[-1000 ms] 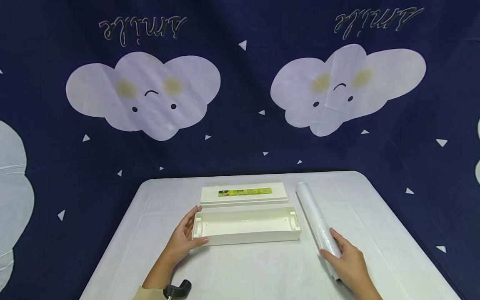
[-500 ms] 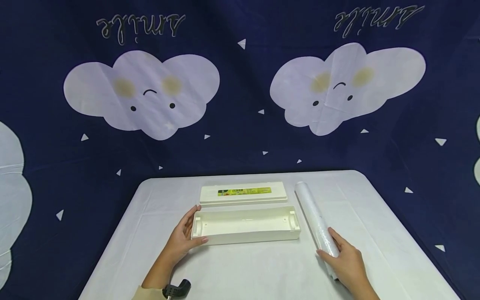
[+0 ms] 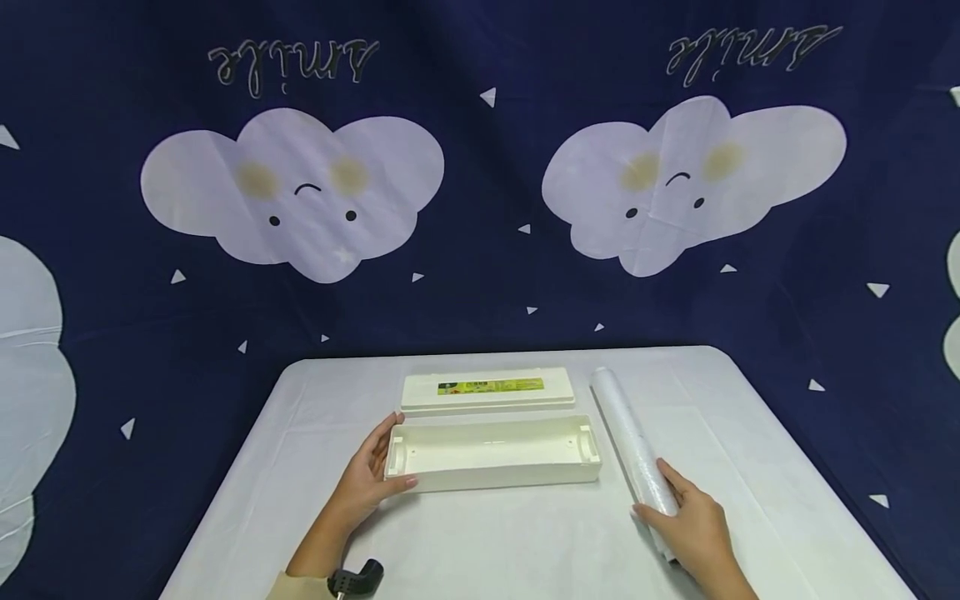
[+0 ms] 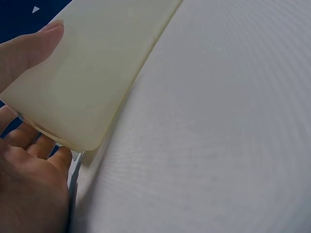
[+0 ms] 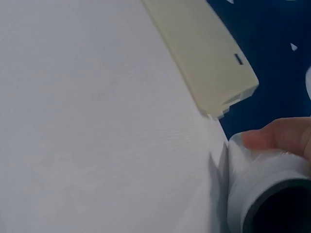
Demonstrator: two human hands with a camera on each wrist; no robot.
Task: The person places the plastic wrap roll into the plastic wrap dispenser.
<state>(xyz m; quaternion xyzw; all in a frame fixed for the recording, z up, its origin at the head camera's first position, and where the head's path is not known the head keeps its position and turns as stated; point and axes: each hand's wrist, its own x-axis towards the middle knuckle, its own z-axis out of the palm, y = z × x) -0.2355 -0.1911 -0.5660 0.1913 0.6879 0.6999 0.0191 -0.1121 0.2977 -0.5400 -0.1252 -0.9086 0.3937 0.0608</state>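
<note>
White tablecloth point(image 3: 517, 542) shows between box point(image 3: 510, 477) edge and roll point(image 3: 630, 437).

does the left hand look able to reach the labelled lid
Likely yes: nothing covers the lid, and the left hand is close to its left end, though it may need to release the box first.

Compared with a second ago, the right hand point(image 3: 693, 521) sits slightly further left at the lower right of the frame, and the near end of the roll point(image 3: 633, 446) has swung slightly left with it. The head view has also tipped a little: the backdrop point(image 3: 480, 175) and the table point(image 3: 525, 537) sit a touch lower. An upper-left triangle point(image 3: 8, 139), a sliver at most before, now shows clearly, and an upper-right triangle point(image 3: 956, 96) has come in at the frame's edge.
</note>
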